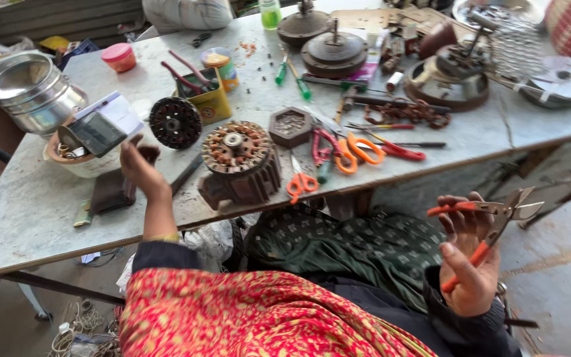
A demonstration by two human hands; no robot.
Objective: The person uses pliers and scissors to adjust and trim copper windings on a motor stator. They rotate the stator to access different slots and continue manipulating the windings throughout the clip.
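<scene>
Pliers [490,228]: orange-handled, metal jaws parted, held off the table's [28,218] edge in the right hand [469,261], fingers curled round one handle. Left hand [139,165]: raised over the table, pinching a small dark piece [148,153].

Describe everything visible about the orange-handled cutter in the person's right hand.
The cutter is a plier-like tool with two slim orange-sleeved handles and short, pointed bare-metal blades. The blades stand open, pointing up and right. The right hand holds it palm up, off the table's edge, above the floor: one handle lies across the fingertips, the other runs down along the thumb. Nothing else touches it.
</scene>
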